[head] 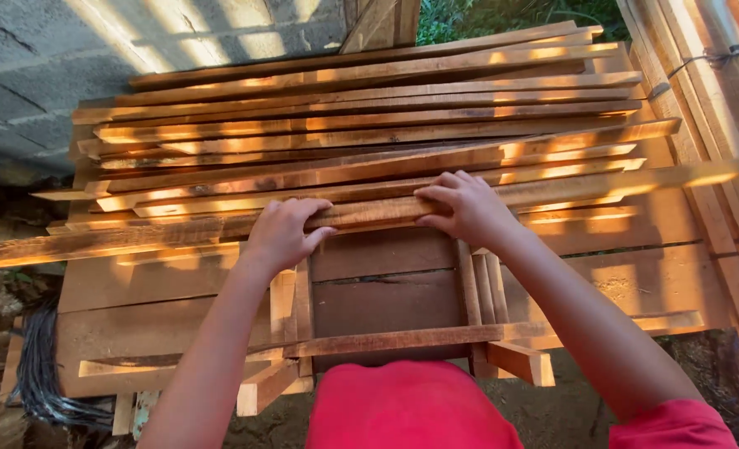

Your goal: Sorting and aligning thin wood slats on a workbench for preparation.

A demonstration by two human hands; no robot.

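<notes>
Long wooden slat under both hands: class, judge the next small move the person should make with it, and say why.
Probably lift the long slat slightly clear. Left hand and right hand already grip its middle, and it lies across the slat pile and the wooden frame.

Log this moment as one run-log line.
left hand: gripping long wooden slat | right hand: gripping same slat | under it: small wooden frame | behind: slat stack

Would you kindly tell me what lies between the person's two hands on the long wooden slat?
Head view: only a bare stretch of the long wooden slat lies between the left hand and the right hand; both hands rest on it.
</notes>
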